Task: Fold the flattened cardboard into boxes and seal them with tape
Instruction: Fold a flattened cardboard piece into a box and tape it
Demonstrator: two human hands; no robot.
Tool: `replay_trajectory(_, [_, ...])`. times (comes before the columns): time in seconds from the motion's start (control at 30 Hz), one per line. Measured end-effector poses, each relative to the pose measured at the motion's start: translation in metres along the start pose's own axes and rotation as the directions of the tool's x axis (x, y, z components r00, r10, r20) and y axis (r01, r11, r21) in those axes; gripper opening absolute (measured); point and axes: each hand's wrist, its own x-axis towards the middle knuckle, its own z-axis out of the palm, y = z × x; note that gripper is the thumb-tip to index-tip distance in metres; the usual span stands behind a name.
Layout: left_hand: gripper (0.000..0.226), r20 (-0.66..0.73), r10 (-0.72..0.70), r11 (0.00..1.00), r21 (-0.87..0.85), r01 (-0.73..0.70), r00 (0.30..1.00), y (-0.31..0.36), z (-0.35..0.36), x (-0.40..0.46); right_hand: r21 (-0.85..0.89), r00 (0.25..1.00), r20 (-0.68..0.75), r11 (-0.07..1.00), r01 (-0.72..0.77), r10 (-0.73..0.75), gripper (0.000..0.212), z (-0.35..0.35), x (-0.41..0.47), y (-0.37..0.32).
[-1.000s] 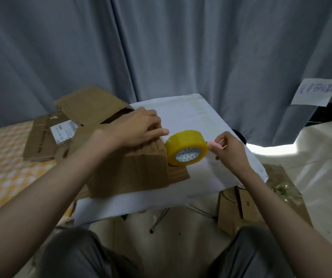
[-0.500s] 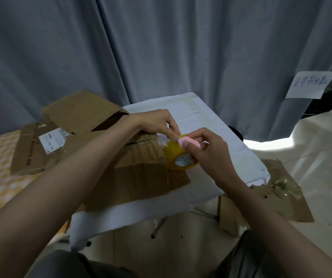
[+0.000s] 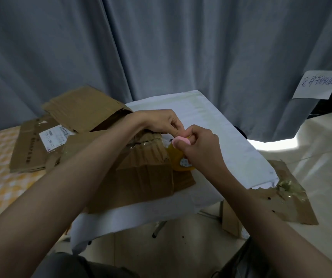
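A folded brown cardboard box [image 3: 141,173] lies on the white-covered table [image 3: 211,121]. Against the box's right end stands a yellow tape roll [image 3: 178,160], mostly hidden by my right hand. My left hand [image 3: 159,122] reaches over the box top with its fingertips curled and pinching at the tape just above the roll. Right against those fingertips, my right hand [image 3: 200,149] grips a small pink cutter [image 3: 181,140]. The loose tape end itself is too small to make out.
Flattened cardboard [image 3: 30,149] with a white label [image 3: 56,137] and a raised flap [image 3: 84,107] lies at the left. More cardboard [image 3: 289,199] with crumpled tape sits on the floor at the right. A grey curtain [image 3: 161,47] with a paper note [image 3: 319,85] hangs behind.
My right hand moved left with the pink cutter from beside the roll to its top. My left fingers slid off the box top to the tape, meeting the right hand.
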Motion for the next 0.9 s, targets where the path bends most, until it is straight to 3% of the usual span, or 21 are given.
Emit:
replay_trajectory(0.13, [0.011,0.026,-0.006,1.000,-0.029,0.007,1.000,0.001,-0.001,0.000,-0.114,0.965,0.249,0.992,-0.059,0.086,0.004,-0.023,0.003,-0.011])
replay_trajectory(0.27, [0.018,-0.005,-0.040,0.999,-0.034,0.040,0.999,-0.002,-0.002,0.001,-0.082,0.844,0.504,0.983,-0.166,0.184,0.005,-0.075,0.011,-0.004])
replay_trajectory(0.37, [0.022,0.005,-0.038,0.999,-0.030,0.038,0.999,-0.001,-0.002,0.001,-0.161,0.823,0.490,0.958,-0.239,0.288,0.006,-0.098,0.020,0.024])
replay_trajectory(0.47, [0.042,0.012,-0.036,0.999,-0.025,0.036,0.999,0.002,-0.002,-0.001,-0.272,0.815,0.414,0.910,-0.314,0.405,0.009,-0.090,0.026,0.061])
replay_trajectory(0.57, [0.043,0.018,-0.034,0.999,-0.008,0.035,0.999,0.002,-0.003,-0.001,-0.389,0.836,0.342,0.875,-0.289,0.429,0.007,-0.063,0.028,0.095])
replay_trajectory(0.63, [0.041,0.017,-0.036,0.999,-0.004,0.036,0.999,0.002,-0.003,-0.002,-0.524,0.858,0.325,0.831,-0.185,0.396,0.019,-0.051,0.027,0.105])
replay_trajectory(0.67, [0.042,0.015,-0.037,0.999,-0.006,0.037,0.999,0.002,-0.003,-0.002,-0.554,0.874,0.331,0.823,-0.125,0.356,0.045,-0.048,0.025,0.107])
replay_trajectory(0.73, [0.039,0.017,-0.035,0.999,0.004,0.035,0.999,0.003,-0.002,-0.003,-0.362,0.921,0.377,0.931,0.052,0.095,0.092,-0.045,0.023,0.102])
replay_trajectory(0.77, [0.037,0.020,-0.035,0.999,0.018,0.034,0.999,0.004,-0.002,-0.003,-0.213,0.920,0.389,0.967,0.143,-0.050,0.099,-0.043,0.022,0.097])
replay_trajectory(0.83, [0.034,0.005,-0.039,0.998,0.046,0.039,0.999,0.008,0.000,-0.004,-0.074,0.904,0.394,0.975,0.209,-0.164,0.089,-0.038,0.022,0.084])
replay_trajectory(0.9, [0.032,-0.062,-0.032,0.995,0.093,0.038,0.998,0.013,0.001,-0.011,-0.067,0.912,0.365,0.972,0.225,-0.186,0.070,-0.032,0.026,0.077])
